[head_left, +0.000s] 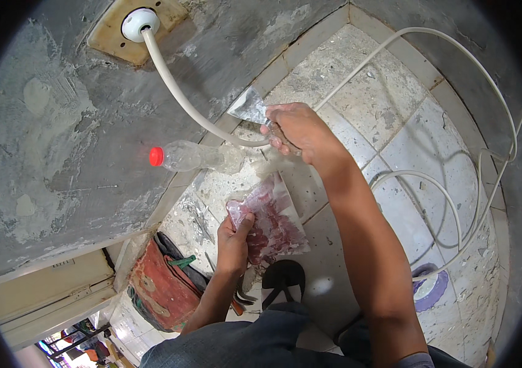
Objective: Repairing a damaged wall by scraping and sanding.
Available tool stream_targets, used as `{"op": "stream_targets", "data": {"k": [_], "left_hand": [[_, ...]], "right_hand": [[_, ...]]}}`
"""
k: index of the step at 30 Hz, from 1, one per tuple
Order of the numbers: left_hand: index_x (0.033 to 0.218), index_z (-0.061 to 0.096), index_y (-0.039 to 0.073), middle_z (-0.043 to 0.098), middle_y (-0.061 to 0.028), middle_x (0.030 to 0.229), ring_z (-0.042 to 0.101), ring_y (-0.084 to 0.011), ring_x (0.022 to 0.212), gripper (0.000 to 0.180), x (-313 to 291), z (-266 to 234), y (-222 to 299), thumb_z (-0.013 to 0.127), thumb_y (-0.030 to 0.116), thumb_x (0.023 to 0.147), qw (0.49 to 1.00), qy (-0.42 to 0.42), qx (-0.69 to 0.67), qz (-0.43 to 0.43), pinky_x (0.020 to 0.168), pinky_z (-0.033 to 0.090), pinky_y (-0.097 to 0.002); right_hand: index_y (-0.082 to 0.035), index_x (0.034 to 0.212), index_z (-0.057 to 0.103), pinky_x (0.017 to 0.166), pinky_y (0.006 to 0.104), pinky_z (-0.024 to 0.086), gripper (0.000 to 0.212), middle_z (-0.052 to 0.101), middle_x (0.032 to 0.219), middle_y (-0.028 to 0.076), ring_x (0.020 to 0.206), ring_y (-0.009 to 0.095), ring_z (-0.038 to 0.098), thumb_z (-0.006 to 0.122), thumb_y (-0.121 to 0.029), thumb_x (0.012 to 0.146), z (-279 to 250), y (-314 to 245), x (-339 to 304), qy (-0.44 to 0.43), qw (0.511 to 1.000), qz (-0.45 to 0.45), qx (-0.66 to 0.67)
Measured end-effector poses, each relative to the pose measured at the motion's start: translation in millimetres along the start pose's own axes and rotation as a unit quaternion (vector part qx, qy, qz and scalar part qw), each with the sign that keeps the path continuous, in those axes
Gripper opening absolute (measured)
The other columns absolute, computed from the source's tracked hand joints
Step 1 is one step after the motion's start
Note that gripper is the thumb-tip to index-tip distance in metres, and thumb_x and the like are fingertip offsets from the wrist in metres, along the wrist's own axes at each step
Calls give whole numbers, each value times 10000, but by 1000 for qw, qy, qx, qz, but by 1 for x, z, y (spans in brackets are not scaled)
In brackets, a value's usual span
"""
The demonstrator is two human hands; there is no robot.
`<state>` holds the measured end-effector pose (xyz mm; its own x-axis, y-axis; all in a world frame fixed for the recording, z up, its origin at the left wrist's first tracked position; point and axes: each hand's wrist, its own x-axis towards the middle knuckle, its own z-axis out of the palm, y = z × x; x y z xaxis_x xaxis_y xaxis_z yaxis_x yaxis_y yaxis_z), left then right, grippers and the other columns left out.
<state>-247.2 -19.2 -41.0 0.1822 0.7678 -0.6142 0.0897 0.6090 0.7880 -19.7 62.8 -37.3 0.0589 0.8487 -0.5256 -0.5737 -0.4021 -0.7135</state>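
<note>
My right hand [301, 129] is closed around the handle of a putty knife [250, 105]. Its broad metal blade is smeared with white and points left, close to the foot of the grey wall. My left hand [233, 242] grips the left edge of a flat, dark pinkish-red board [270, 214] streaked with pale filler, thumb on top. A white cable [178, 92] runs from the wall plate and passes behind my right hand; whether the hand touches it cannot be told. Beyond the board stands a clear plastic bottle [190, 156] with a red cap.
A wall plate [104, 40] with a round white fitting sits upper left. More cable [509, 132] loops along the right side. A purple-rimmed round object [436, 288] lies at lower right. A worn red bag [160, 285] rests lower left. Dust and crumbs cover the tiles [350, 67].
</note>
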Motion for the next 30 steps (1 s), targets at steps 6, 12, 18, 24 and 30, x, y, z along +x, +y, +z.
{"op": "stream_targets", "data": {"k": [6,12,18,24,30], "left_hand": [[948,543,42,580,-25,712,576,-102,567,138,-4,-3,-4,543,180,938,1000,-7,9,-18,486,468,-236],[948,543,50,567,-30,682,564,-114,525,131,-2,0,-8,549,181,933,1000,-3,8,-15,460,462,-244],[951,544,48,574,-32,702,570,-114,542,134,-3,-1,-6,553,180,932,1000,-9,2,-15,469,473,-249],[943,547,46,579,-34,709,572,-117,545,134,-5,-6,-6,553,179,933,1000,-5,2,-29,483,486,-247],[941,551,56,571,-29,699,561,-111,523,118,-1,-7,-9,553,174,934,1000,0,-25,-6,452,459,-240]], "right_hand": [[45,1160,463,372,256,342,280,600,822,92,477,111,451,476,-96,919,14,-3,4,11,1000,13,15],[38,1115,478,381,252,361,241,597,818,99,487,115,460,492,-89,911,7,-4,-7,-18,1000,-8,17],[12,1033,493,408,257,410,147,597,807,105,516,126,471,479,-82,921,12,-3,4,10,997,49,62],[53,933,516,417,305,465,137,584,800,146,529,174,507,423,-37,887,19,-6,12,26,996,54,69],[62,949,516,419,302,455,148,582,802,153,528,177,506,445,-58,898,18,-10,7,27,996,55,57]]}}
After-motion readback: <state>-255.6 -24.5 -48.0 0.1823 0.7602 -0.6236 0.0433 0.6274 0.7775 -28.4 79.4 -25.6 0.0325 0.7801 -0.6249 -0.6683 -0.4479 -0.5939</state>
